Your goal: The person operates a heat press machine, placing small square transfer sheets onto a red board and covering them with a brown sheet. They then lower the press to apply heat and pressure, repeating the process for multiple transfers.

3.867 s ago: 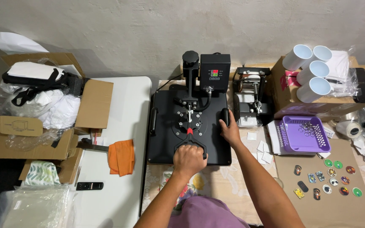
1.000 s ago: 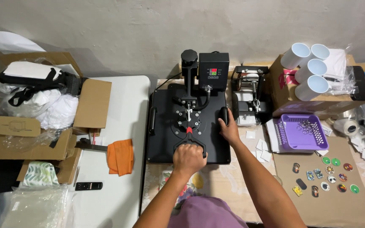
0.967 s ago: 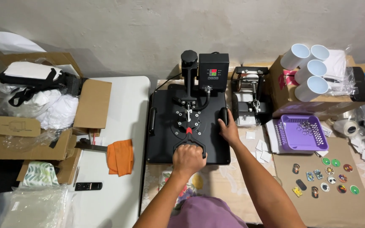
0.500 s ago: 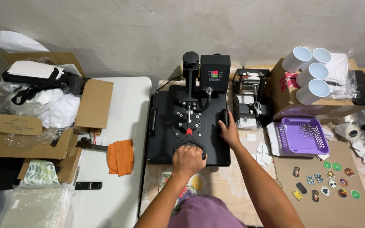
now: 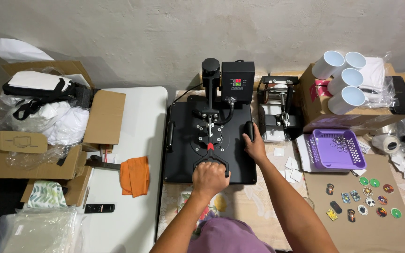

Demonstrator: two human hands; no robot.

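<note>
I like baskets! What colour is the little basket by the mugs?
Purple. The basket shows best in the head view, right of the press.

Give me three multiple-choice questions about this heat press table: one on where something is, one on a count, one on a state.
1. Where is the orange cloth?
A. left of the press
B. in the purple basket
C. on the mugs

2. How many white mugs are stacked?
A. two
B. four
C. six

3. The left hand is
A. flat on the table
B. gripping the press handle
C. holding a mug

Answers: 1 A, it lies on the white table beside the press. 2 B, four open mouths show. 3 B, fingers wrap the handle.
</note>
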